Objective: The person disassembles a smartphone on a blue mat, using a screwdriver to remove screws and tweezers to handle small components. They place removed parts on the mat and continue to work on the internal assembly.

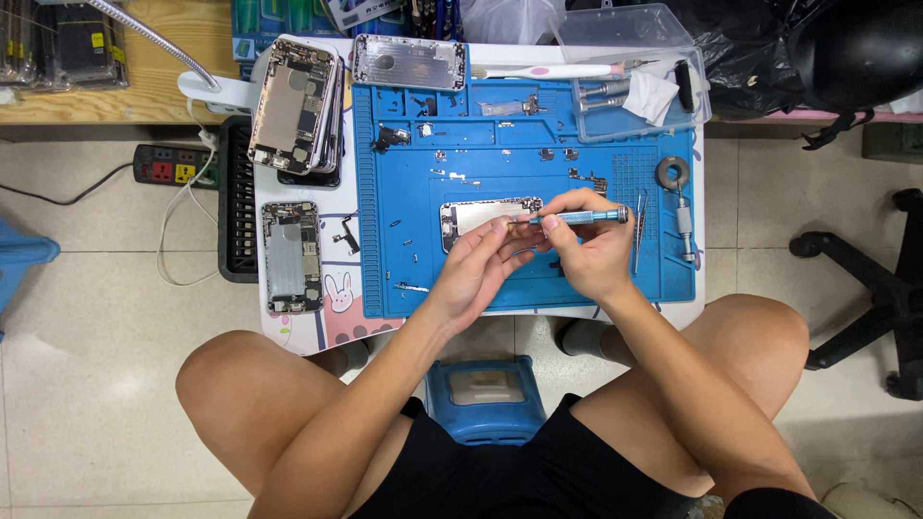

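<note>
Small white table (288, 332) w/ blue rubber work mat (519, 163) over tiled floor. 4 opened silver phone housings: 3 off-mat at left/top, 1 silver phone chassis (481, 219) mid-mat, long axis left-right. Left hand (481, 269) fingers pinched on chassis near edge. Right hand (586, 252) closed around 1 slim blue-grey metal screwdriver (577, 217), horizontal, tip pointing left onto chassis.

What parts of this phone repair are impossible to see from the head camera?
- Screwdriver tip, head view: too small, and hidden by the right hand fingers.
- Near end of the opened phone: covered by the left hand.
- Loose screws and parts on the blue mat: too small to tell apart.
- Stacked phone housings: only the top one shows.
</note>
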